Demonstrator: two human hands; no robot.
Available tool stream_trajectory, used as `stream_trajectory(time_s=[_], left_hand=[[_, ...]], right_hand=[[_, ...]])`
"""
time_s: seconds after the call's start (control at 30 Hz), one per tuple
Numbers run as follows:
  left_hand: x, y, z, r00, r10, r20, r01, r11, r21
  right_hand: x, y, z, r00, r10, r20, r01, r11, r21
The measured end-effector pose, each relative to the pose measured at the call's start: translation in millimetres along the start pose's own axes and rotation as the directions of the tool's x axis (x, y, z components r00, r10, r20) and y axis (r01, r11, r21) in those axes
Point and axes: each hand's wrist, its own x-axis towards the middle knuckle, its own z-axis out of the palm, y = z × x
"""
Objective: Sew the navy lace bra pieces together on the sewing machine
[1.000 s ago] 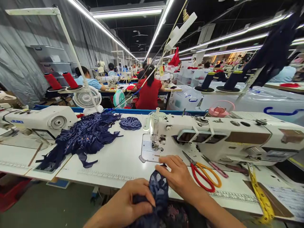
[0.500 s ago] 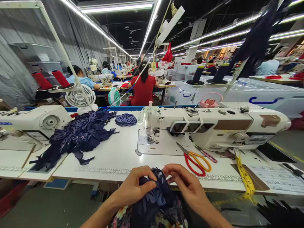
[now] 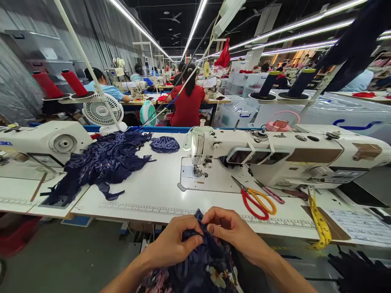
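Both hands pinch a dark navy patterned fabric piece (image 3: 204, 260) just below the front edge of the white sewing table (image 3: 146, 195). My left hand (image 3: 174, 244) grips its left side, fingers curled. My right hand (image 3: 232, 230) pinches the top edge right beside it, the fingertips of both almost touching. The white sewing machine (image 3: 275, 156) stands beyond, its needle (image 3: 197, 171) at the left end. Red-and-orange scissors (image 3: 255, 199) lie on the table just past my right hand.
A heap of navy fabric pieces (image 3: 104, 162) lies at the table's left, a small folded piece (image 3: 165, 144) behind it. A second machine (image 3: 45, 142) stands far left. A yellow tape measure (image 3: 319, 221) hangs at right. People sit sewing in rows ahead, near a small fan (image 3: 100, 112).
My hands drew the fabric back from the table top toward my lap and closed together on its upper edge. The view shifted slightly.
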Motion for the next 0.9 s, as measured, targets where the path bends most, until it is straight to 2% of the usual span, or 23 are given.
stream_trajectory(time_s=[0.13, 0.3, 0.37, 0.5, 0.6, 0.73, 0.8, 0.87, 0.9], left_hand=[[2, -2, 2.6, 1.0, -0.012, -0.029, 0.013, 0.999, 0.041], [2, -4, 7.7, 0.996, 0.011, -0.093, 0.007, 0.982, 0.19], [1, -1, 8.7, 0.994, 0.022, -0.104, 0.004, 0.97, 0.243], [-3, 9, 9.3, 0.994, 0.036, -0.101, -0.002, 0.949, 0.315], [-6, 12, 10.2, 0.991, 0.063, -0.118, -0.023, 0.949, 0.316], [-8, 6, 12.8, 0.985, 0.091, -0.145, -0.051, 0.965, 0.256], [-9, 4, 14.6, 0.984, 0.09, -0.154, -0.052, 0.97, 0.237], [-10, 4, 16.2, 0.984, 0.08, -0.16, -0.041, 0.971, 0.236], [-11, 5, 16.7, 0.985, 0.072, -0.16, -0.032, 0.97, 0.239]], right_hand=[[3, 1, 2, 1.0, -0.014, -0.027, 0.01, 0.988, -0.153], [5, -1, 2, 0.994, -0.047, -0.101, 0.012, 0.947, -0.322], [5, -5, 1, 0.99, -0.094, -0.101, 0.042, 0.902, -0.429], [1, -15, 0, 0.97, -0.234, -0.067, 0.138, 0.755, -0.641], [0, -22, 2, 0.965, -0.248, -0.084, 0.132, 0.737, -0.663], [0, -20, 9, 0.963, -0.247, -0.105, 0.145, 0.809, -0.57], [1, -13, 13, 0.962, -0.246, -0.12, 0.139, 0.818, -0.559], [2, -6, 15, 0.948, -0.291, -0.129, 0.151, 0.768, -0.622], [3, -2, 15, 0.931, -0.344, -0.123, 0.175, 0.715, -0.677]])
